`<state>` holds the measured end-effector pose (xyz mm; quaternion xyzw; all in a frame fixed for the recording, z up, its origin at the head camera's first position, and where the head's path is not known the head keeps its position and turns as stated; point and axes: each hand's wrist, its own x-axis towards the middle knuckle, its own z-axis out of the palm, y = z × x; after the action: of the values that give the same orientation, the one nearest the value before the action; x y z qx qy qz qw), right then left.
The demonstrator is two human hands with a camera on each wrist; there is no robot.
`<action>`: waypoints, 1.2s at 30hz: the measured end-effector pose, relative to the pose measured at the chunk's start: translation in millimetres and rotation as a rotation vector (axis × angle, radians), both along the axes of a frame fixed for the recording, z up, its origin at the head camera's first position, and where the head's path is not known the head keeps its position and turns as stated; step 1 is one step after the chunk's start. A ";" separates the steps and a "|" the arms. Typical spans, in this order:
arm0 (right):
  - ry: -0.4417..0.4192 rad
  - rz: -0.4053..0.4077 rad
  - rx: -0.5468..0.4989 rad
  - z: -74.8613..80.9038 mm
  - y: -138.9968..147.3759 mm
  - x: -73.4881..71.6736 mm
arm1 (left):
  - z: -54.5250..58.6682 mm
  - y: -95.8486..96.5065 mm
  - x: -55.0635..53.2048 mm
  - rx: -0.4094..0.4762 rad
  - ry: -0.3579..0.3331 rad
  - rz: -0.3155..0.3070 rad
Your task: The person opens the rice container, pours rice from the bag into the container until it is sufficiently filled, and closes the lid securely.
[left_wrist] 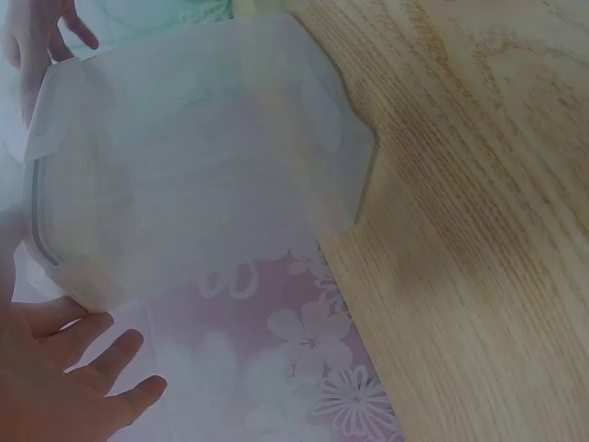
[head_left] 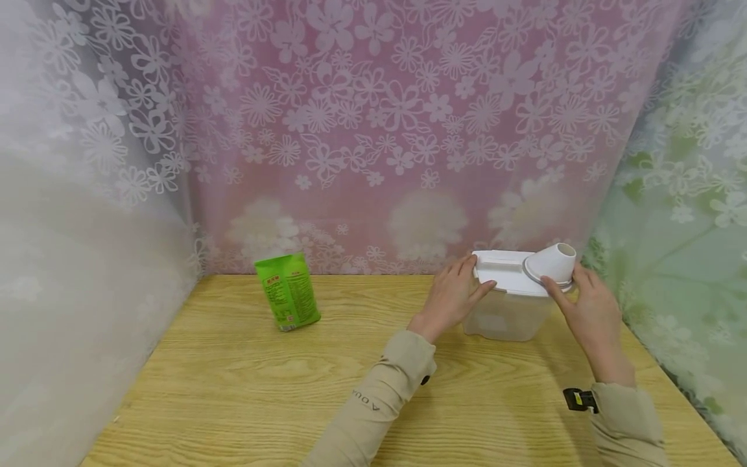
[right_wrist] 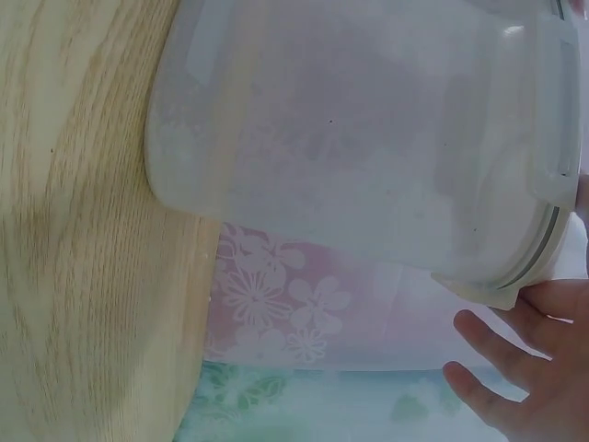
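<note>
A translucent plastic storage container [head_left: 508, 314] stands on the table at the right in the head view. On it sits a white lid [head_left: 506, 279] with a recessed handle and a tapered, open-topped white cap [head_left: 551, 263] at its right end. My left hand [head_left: 449, 293] grips the lid's left end, thumb along the front edge and fingers round the side. The right hand [head_left: 595, 314] holds the other end, its thumb at the cap's base and fingers behind the corner. Both wrist views show the container's clear wall [left_wrist: 202, 157] and fingertips at the lid corners.
A green printed bag [head_left: 288, 292] stands upright on the wooden table [head_left: 280, 395], left of the container. Flowered curtains [head_left: 373, 130] hang behind the table and along both sides. A black strap [head_left: 579, 399] shows at the right sleeve.
</note>
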<state>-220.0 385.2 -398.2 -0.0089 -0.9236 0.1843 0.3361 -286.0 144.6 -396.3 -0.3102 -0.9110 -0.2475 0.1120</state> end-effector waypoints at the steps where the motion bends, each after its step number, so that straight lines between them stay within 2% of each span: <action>1: 0.005 0.004 0.001 -0.5 0.1 0.1 | -0.4 -0.1 0.0 0.003 0.003 0.001; 5: 0.009 0.009 0.004 -1.5 0.2 -0.2 | -0.8 -1.4 0.7 0.011 0.002 0.002; 12: -0.044 0.028 0.003 -1.1 -1.8 1.4 | 3.2 -8.9 4.8 -0.071 0.019 0.048; 15: -0.040 0.029 0.008 -1.3 -3.5 3.4 | 3.4 -12.2 6.5 -0.062 0.007 0.045; 22: -0.043 0.031 0.012 -1.6 -4.1 6.3 | 3.5 -14.2 9.1 -0.048 0.041 0.033; 30: -0.042 0.037 -0.003 -5.5 -6.8 6.0 | 2.1 -19.3 12.2 -0.046 0.038 0.033; 36: 0.011 0.035 -0.021 -7.6 -10.0 6.3 | 2.2 -21.9 14.0 -0.046 0.064 0.033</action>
<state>-213.7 375.2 -405.8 0.0047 -0.9198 0.1998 0.3376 -271.9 122.7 -394.1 -0.3056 -0.9173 -0.2146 0.1382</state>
